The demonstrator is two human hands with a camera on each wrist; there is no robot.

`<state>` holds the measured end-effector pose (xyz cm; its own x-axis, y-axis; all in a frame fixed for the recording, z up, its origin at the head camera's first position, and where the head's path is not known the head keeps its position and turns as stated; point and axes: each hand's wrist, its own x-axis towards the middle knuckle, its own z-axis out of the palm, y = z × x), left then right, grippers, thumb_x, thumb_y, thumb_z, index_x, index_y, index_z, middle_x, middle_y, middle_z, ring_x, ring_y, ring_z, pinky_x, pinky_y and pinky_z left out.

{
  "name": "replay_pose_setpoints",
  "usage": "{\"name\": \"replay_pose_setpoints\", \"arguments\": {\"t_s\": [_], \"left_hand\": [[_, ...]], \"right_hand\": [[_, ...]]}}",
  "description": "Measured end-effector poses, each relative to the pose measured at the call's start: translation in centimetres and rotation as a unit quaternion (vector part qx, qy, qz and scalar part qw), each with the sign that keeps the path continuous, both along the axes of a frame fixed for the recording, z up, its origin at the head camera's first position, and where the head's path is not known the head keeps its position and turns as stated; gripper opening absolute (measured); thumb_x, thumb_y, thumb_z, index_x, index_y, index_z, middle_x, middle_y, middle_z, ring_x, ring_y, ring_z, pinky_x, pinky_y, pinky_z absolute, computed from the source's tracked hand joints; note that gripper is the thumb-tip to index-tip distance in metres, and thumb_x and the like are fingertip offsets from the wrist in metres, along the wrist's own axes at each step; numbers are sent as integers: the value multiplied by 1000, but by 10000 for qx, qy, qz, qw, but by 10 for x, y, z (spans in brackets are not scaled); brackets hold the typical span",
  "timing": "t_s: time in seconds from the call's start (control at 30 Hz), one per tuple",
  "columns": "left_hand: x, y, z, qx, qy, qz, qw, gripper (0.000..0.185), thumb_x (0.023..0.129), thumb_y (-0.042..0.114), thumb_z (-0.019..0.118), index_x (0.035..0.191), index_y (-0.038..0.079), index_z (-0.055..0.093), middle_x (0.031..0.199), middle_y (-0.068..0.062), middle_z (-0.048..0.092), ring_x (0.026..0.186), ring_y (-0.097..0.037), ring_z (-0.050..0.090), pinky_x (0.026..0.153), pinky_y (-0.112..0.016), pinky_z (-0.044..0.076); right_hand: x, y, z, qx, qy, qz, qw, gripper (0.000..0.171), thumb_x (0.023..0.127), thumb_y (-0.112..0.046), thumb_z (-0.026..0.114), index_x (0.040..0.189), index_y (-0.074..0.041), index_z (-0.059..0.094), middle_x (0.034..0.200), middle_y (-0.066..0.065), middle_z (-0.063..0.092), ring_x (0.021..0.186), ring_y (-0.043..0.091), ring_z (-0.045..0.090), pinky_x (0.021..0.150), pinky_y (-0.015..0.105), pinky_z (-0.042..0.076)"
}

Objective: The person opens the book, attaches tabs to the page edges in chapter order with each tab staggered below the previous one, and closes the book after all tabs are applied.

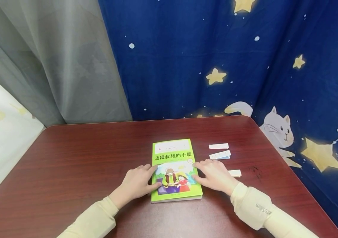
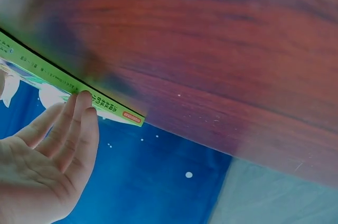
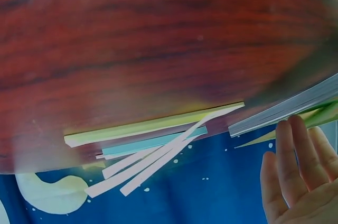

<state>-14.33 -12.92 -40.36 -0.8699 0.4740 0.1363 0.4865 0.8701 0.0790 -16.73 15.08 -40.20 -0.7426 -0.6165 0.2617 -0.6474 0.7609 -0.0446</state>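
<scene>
Book (image 1: 175, 168) between left hand (image 1: 137, 185), right hand (image 1: 215, 177)

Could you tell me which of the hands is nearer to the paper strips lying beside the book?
The right. The right hand rests at the book's right edge, close beside the paper strips; the left hand rests on the book's left edge, with the book between it and the strips.

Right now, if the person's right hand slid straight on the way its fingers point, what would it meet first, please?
The right hand points left and slightly away, its fingertips at the green book's right edge. Going on, it would cross the cover at once; the left hand lies beyond, though probably nearer the person than that line.
</scene>
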Motion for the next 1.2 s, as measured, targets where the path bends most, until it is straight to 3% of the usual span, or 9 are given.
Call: {"name": "replay_pose_setpoints", "arguments": {"t_s": [0.2,0.47,0.8,1.2], "left_hand": [[1,1,-2,-173,49,-23,9998,59,73,55,58,106,6,61,85,-4,55,71,-17,53,49,-31,42],[3,2,0,-311,47,-27,9995,60,74,53,59,109,4,60,94,-10,57,79,-22,55,55,-35,45],[4,3,-1,-367,239,-151,9989,56,74,51,60,105,5,61,85,-6,54,69,-19,49,50,-32,41],[7,8,-1,-172,762,-542,9955,43,74,47,60,91,8,63,79,-2,48,66,-17,42,48,-30,37]], "right_hand": [[2,-1,-3,46,-94,107,9999,42,77,-44,59,105,-14,63,87,-2,61,73,14,54,61,31,44],[3,0,-10,38,-146,230,9996,41,77,-42,60,106,-12,62,85,-3,59,70,12,52,57,29,43],[3,0,-12,-34,-156,244,9996,41,78,-42,60,105,-13,62,83,-5,58,69,11,52,56,29,43],[4,1,-10,-40,-299,243,9993,41,78,-42,60,106,-12,62,85,-4,58,71,11,52,57,29,43]]}}
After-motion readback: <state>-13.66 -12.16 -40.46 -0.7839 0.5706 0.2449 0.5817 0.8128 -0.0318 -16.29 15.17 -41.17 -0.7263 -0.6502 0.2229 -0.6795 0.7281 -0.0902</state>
